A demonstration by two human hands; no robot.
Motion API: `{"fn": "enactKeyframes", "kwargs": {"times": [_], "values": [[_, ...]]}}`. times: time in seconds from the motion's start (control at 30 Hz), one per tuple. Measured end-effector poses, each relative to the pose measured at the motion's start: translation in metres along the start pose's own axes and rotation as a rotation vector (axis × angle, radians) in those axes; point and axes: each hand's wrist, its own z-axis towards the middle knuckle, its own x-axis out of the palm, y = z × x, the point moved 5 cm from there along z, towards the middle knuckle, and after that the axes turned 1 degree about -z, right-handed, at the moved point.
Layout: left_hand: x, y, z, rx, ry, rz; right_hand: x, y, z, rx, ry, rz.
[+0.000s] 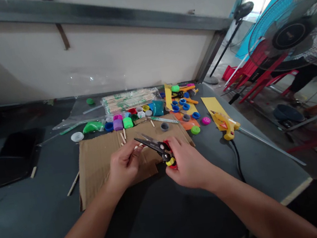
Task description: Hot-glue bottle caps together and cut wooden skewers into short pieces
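The right hand (189,163) clenches red-handled steel snips (157,146); the left hand (124,166) pinches a thin wooden stick (137,147) at the blades, above corrugated cardboard (103,171), its ragged edge at six o'clock.

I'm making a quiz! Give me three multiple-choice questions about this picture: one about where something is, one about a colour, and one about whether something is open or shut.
1. Where is the glue gun?
A. On the floor
B. On a yellow sheet of paper
C. On a red chair

2. What colours are the handles of the scissors?
A. Red and yellow
B. Blue and green
C. White and black

3. How are the scissors' blades?
A. Shut tight
B. Wrapped in paper
C. Open

Answers:
1. B, it rests on the sheet, right of the cardboard.
2. A, both colours show at the right hand.
3. C, a gap shows between the blades.
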Motion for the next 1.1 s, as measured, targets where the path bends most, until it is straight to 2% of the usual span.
{"fn": "enactKeyframes", "kwargs": {"times": [0.3,0.53,0.6,0.7,0.87,0.93,1.0,1.1], "values": [[-0.004,0.002,0.001,0.077,-0.016,0.101,0.002,0.001,0.002,-0.005,-0.015,-0.131],[-0.005,0.003,0.001,0.037,-0.021,0.087,0.004,0.001,0.004,0.014,-0.002,-0.165],[-0.003,0.006,0.000,-0.026,-0.020,0.042,0.006,-0.002,0.004,0.048,0.006,-0.138],[0.005,0.013,-0.003,-0.214,0.013,-0.140,0.009,-0.009,0.004,0.115,0.020,0.076],[0.024,0.015,-0.008,-0.480,0.082,-0.572,0.015,-0.021,0.005,0.260,-0.020,0.882],[0.029,0.014,-0.008,-0.553,0.092,-0.687,0.017,-0.025,0.006,0.313,-0.036,1.121],[0.032,0.013,-0.008,-0.628,0.091,-0.787,0.018,-0.028,0.008,0.362,-0.055,1.235],[0.036,0.011,-0.009,-0.711,0.087,-0.888,0.021,-0.032,0.010,0.421,-0.087,1.284]]}}
